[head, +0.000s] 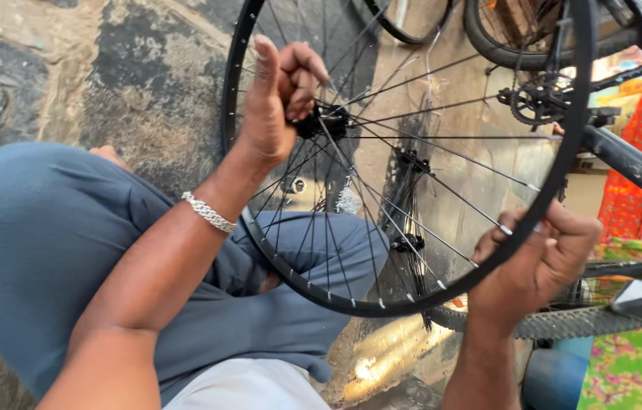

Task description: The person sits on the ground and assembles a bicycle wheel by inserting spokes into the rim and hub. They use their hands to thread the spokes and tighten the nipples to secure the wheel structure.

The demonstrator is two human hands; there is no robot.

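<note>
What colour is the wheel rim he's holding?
Black, with thin silvery spokes; the head view shows the wheel rim between the left hand and right hand.

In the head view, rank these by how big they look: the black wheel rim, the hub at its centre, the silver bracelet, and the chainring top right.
Largest to smallest:
1. black wheel rim
2. chainring
3. hub and silver bracelet: they look alike, and the left hand hides part of the hub, so unranked.

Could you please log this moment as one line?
left hand: grip shut on hub | right hand: grip shut on black spoked bicycle wheel rim | wheel upright over lap
</note>
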